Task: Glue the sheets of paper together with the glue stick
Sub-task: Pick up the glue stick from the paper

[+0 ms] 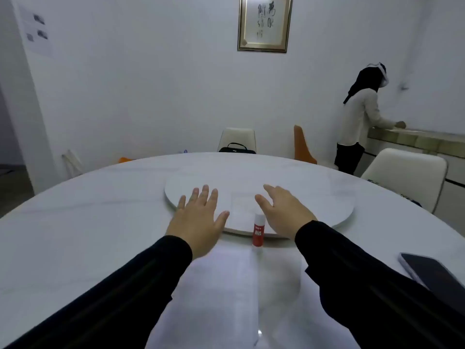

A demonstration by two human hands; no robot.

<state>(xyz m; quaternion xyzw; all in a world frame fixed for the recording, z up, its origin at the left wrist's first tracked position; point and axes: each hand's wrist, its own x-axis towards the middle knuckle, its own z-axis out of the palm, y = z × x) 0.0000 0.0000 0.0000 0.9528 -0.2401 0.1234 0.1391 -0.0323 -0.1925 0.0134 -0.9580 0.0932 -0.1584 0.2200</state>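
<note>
White sheets of paper (234, 285) lie on the round white table in front of me, between my forearms. A red and white glue stick (258, 230) stands upright at the paper's far edge, cap on. My left hand (198, 217) hovers to its left, palm down, fingers spread, holding nothing. My right hand (283, 210) is just right of the glue stick, fingers apart and empty. Another small white sheet (241, 210) seems to lie on the turntable between the hands.
A white turntable (327, 197) sits at the table's middle. A dark phone (432, 278) lies at the right edge. Chairs (405, 172) stand around the table, one with a black bag (236, 148). A person (362, 117) stands at a counter at the back right.
</note>
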